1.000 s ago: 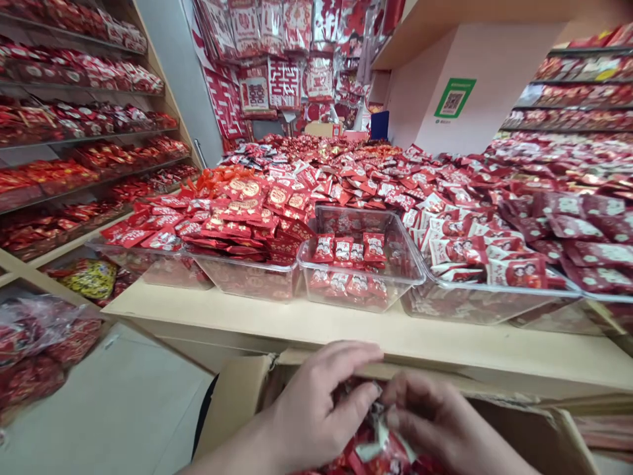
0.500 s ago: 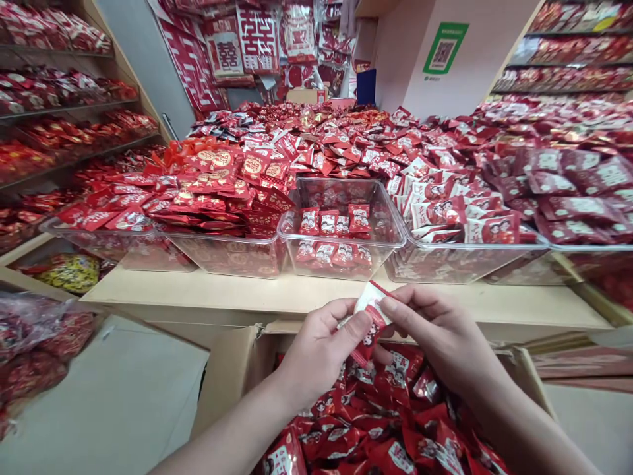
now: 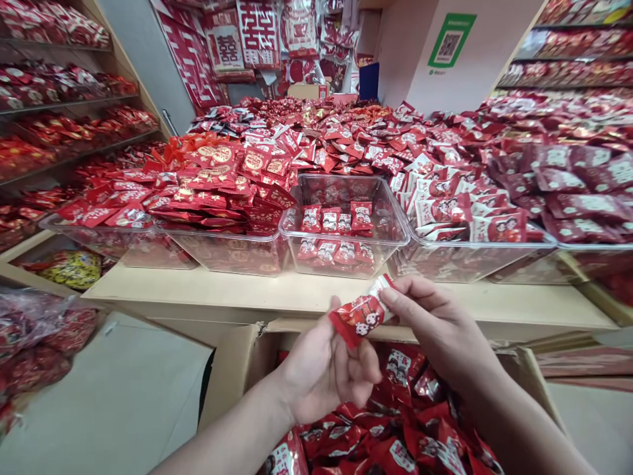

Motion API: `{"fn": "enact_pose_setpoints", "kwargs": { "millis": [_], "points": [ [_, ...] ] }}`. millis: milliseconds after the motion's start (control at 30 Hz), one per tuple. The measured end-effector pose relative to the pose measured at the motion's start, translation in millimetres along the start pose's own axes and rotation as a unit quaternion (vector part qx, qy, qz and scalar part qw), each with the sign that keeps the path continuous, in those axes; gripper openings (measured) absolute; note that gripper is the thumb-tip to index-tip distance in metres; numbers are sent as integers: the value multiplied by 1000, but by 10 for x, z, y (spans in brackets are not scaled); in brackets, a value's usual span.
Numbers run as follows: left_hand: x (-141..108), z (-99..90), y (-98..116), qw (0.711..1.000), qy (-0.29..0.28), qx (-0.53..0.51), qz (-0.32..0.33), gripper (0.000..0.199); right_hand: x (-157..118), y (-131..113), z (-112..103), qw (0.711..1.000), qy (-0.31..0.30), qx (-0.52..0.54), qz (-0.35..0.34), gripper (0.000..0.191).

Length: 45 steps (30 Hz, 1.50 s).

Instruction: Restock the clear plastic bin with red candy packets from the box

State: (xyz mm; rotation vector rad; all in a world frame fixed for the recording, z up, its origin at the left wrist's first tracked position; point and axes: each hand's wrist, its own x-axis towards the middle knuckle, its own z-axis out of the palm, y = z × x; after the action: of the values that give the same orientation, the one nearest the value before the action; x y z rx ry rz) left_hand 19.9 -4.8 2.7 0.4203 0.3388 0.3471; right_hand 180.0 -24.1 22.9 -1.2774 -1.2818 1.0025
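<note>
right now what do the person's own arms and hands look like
The left hand and right hand are both bare: no gloves, and no ring, watch or bracelet shows. The left forearm and right forearm are bare too, with no sleeve in view before they leave the picture.

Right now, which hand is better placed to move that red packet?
Probably the right hand: its fingers pinch the pale end of the red printed packet. The left hand sits open below it, above the cardboard box, and seems to have a looser hold.
</note>
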Motion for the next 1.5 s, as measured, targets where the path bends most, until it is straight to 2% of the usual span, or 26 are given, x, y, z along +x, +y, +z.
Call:
{"fn": "enact_pose_setpoints", "kwargs": {
  "millis": [67, 133, 200, 267, 333, 433, 533, 633, 833, 967, 1100, 1233, 1500],
  "points": [
    [8, -6, -29, 990, 57, 97, 89, 64, 0, -3, 0, 1000, 20, -9, 16, 22],
    [16, -1, -47, 966, 105, 162, 174, 52, -15, 21, -4, 1000, 3, -17, 26, 23],
    [22, 5, -55, 943, 141, 214, 214, 34, -44, 58, 5, 999, -29, -12, 39, 25],
    [25, 10, -63, 929, 161, 247, 224, 21, -89, 91, 41, 998, -44, -6, 45, 26],
    [26, 19, -77, 931, 163, 235, 227, 16, -146, 106, 105, 999, -19, 7, 36, 26],
    [20, 49, -97, 943, 157, 144, 255, 14, -238, 111, 245, 996, 48, 72, 32, 18],
    [10, 84, -96, 944, 158, 64, 284, 14, -308, 132, 384, 991, 43, 115, 43, 25],
    [1, 98, -77, 943, 157, 26, 293, 11, -324, 142, 454, 996, 9, 80, 43, 19],
    [-8, 49, -12, 935, 197, 42, 290, 10, -211, 72, 355, 986, 35, 97, 129, 26],
    [-20, 21, 30, 940, 191, 66, 275, 14, -162, 51, 292, 981, 19, 122, 148, 28],
    [-20, 11, 34, 945, 186, 92, 254, 15, -201, 47, 318, 982, 3, 123, 142, 27],
    [-4, -8, 15, 937, 203, 110, 264, 16, -273, 77, 370, 984, 22, 122, 127, 25],
    [-36, -14, 0, 938, 190, 142, 252, 17, -347, 126, 344, 987, 56, 103, 107, 24]
  ]
}}
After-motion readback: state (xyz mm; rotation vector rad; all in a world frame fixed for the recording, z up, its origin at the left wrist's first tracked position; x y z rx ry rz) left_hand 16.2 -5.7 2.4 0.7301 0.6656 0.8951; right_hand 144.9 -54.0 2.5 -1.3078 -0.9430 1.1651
